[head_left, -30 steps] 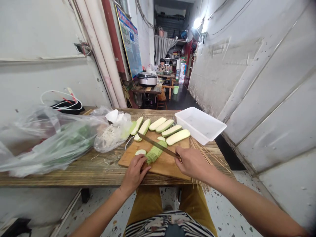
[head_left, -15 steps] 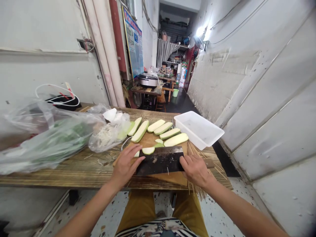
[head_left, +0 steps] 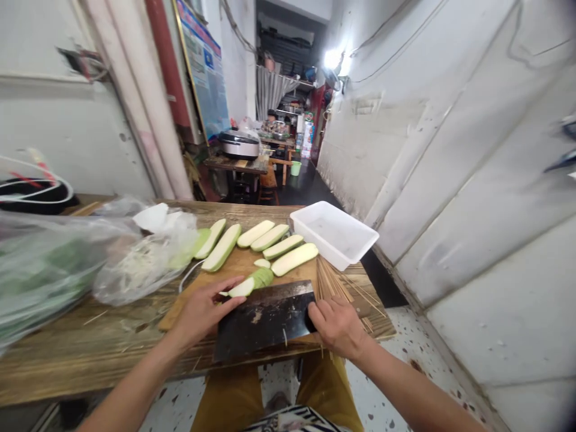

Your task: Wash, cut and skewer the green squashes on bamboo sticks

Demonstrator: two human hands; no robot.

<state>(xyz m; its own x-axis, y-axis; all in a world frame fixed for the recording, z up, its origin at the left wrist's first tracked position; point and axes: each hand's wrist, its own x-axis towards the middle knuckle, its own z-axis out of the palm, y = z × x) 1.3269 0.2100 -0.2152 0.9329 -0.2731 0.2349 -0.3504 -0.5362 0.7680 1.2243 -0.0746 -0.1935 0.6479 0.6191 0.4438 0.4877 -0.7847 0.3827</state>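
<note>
Along the near side of the tabletop (head_left: 112,354), the cleaver (head_left: 265,318) lies with a broad face of its blade turned up, covering part of the cutting board (head_left: 193,300). One second ago the blade was seen nearly edge-on, slanting across the sliced squash (head_left: 263,277); half a second ago its face already showed, hiding most of the slices. More of them now show just beyond the blade, gathered in an overlapping green stack with a pale cut face at the left end.

The right hand (head_left: 337,327) is closed around the cleaver where blade meets handle, the handle's end showing past the knuckles. The left hand (head_left: 204,312) is partly open, fingers and thumb apart around the left end of the stack; the thumb is by the blade's far left corner, and whether it touches the metal cannot be told.

Six squash halves (head_left: 295,259) lie cut side up beyond the stack, in the same arrangement as before, with a small squash piece (head_left: 261,263) between them and the slices. At the far right corner of the tabletop, the white tray (head_left: 333,231) has stayed put beside the thin sticks (head_left: 333,279). Plastic bags (head_left: 144,264) of vegetables sit toward the left.
</note>
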